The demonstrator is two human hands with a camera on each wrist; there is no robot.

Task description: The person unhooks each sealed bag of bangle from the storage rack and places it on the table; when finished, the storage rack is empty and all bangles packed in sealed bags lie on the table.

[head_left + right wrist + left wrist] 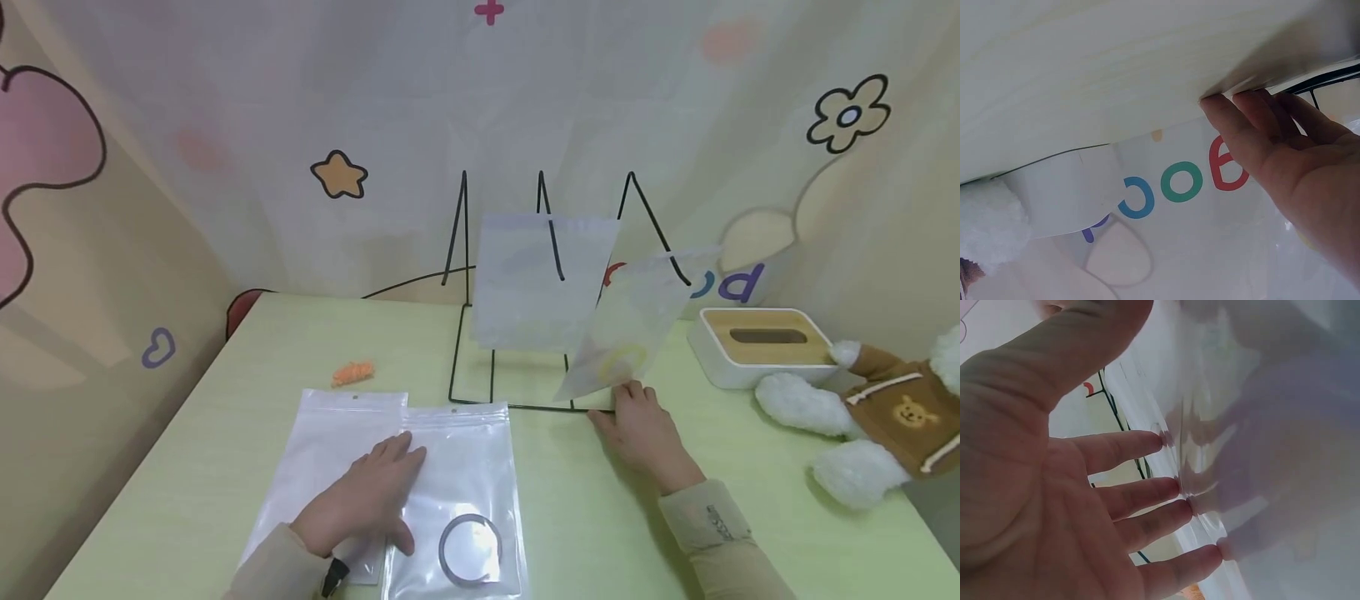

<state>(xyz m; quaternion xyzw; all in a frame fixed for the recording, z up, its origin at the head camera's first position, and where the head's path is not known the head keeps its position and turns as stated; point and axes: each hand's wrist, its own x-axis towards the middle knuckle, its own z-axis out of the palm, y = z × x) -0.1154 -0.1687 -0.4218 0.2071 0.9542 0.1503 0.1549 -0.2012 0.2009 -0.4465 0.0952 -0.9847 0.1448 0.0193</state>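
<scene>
My left hand (367,496) lies with fingers spread across two clear zip bags side by side on the table. Its fingertips (1175,484) touch the shiny plastic. The right-hand bag (453,467) contains a grey ring (441,550); the other bag (322,454) is partly under my hand and forearm. My right hand (648,437) pinches the front right corner of a black wire rack (452,354), thumb along the front wire. From the rack's hooks hang a whitish bag (543,292) and a tilted clear bag (648,300) with something yellow and curved inside.
An orange crinkled bundle (352,374) lies left of the rack. To the right stand a white tissue box (723,358) with a wooden top and a plush toy (892,408) in a brown top. A printed curtain (247,125) hangs behind the table.
</scene>
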